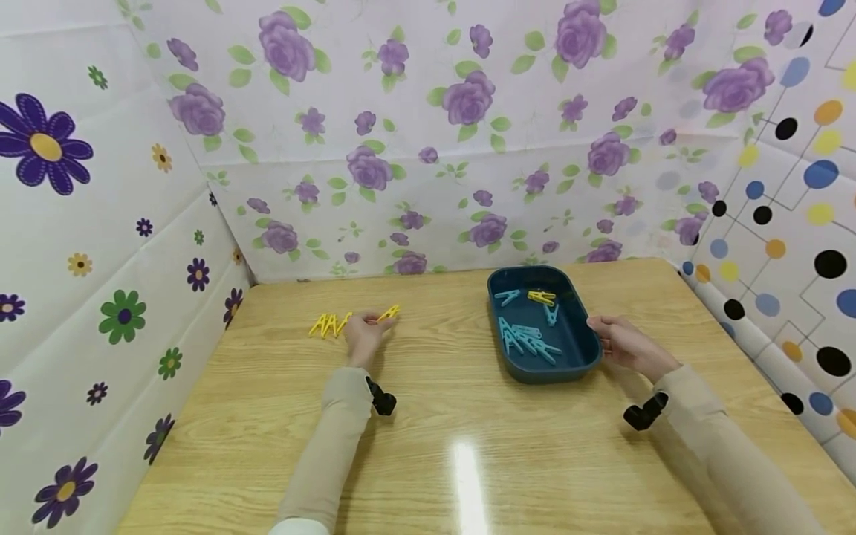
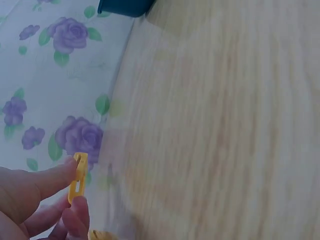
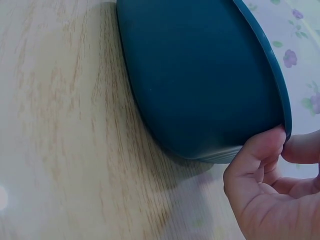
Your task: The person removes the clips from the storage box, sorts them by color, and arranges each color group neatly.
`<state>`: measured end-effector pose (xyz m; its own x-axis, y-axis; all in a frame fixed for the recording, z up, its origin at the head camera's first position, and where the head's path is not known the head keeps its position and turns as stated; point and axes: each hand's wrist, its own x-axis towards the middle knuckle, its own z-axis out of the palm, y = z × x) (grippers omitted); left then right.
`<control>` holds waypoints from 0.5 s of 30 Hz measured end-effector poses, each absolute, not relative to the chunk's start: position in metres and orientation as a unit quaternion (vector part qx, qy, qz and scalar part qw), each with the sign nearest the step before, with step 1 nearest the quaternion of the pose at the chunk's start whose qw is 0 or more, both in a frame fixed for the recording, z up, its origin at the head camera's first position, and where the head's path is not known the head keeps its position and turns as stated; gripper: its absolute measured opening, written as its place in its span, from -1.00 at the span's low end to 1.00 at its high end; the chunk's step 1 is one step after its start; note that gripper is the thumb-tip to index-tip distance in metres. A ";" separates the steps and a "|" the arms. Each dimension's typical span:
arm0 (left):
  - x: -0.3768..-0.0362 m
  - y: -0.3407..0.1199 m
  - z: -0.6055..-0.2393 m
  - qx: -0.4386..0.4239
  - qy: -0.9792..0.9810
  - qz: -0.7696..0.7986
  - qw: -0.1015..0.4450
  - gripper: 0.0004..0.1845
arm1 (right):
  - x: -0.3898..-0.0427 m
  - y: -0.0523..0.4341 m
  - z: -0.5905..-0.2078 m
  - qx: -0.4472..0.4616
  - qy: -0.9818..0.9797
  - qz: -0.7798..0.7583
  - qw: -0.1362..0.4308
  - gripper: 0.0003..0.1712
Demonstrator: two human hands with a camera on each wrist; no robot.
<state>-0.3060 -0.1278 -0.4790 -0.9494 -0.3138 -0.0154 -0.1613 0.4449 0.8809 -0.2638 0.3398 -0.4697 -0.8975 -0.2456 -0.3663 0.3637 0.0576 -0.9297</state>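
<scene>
There, yellow clothespin (image 2: 77, 177) pinched in left hand (image 1: 364, 334); right hand (image 1: 618, 343) gripping tray (image 1: 575, 357) rim.

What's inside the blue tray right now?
The blue tray holds several blue clothespins and one yellow clothespin. Whether anything lies beneath the pile cannot be seen.

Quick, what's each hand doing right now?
Left hand: pinches a yellow clothespin between thumb and fingers.
Right hand: grips the rim of the blue tray.

Left hand (image 2: 30, 200) is pinching a yellow clothespin (image 2: 78, 176) between thumb and fingertip, above the wooden table (image 2: 220, 130); floral wall (image 2: 60, 75) behind.
</scene>
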 end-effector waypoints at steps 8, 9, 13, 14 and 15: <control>-0.295 -0.140 -0.479 0.183 -0.875 -0.444 0.067 -0.65 | -0.261 0.340 -0.468 0.052 0.684 -0.693 0.222 -0.74; -0.295 -0.141 -0.479 0.184 -0.876 -0.440 0.065 -0.65 | -0.261 0.340 -0.467 0.052 0.684 -0.693 0.221 -0.75; -0.295 -0.143 -0.482 0.187 -0.880 -0.431 0.067 -0.65 | -0.261 0.339 -0.467 0.051 0.684 -0.693 0.221 -0.77; -0.296 -0.143 -0.483 0.189 -0.880 -0.430 0.067 -0.65 | -0.261 0.339 -0.467 0.051 0.684 -0.693 0.221 -0.77; -0.296 -0.143 -0.484 0.192 -0.881 -0.427 0.067 -0.65 | -0.261 0.338 -0.467 0.050 0.685 -0.692 0.222 -0.77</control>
<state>-0.2959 -0.1429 -0.4835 -0.9172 -0.3956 -0.0465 -0.2816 0.5614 0.7781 -0.2614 0.3384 -0.4669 -0.8966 -0.2392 -0.3726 0.3752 0.0364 -0.9262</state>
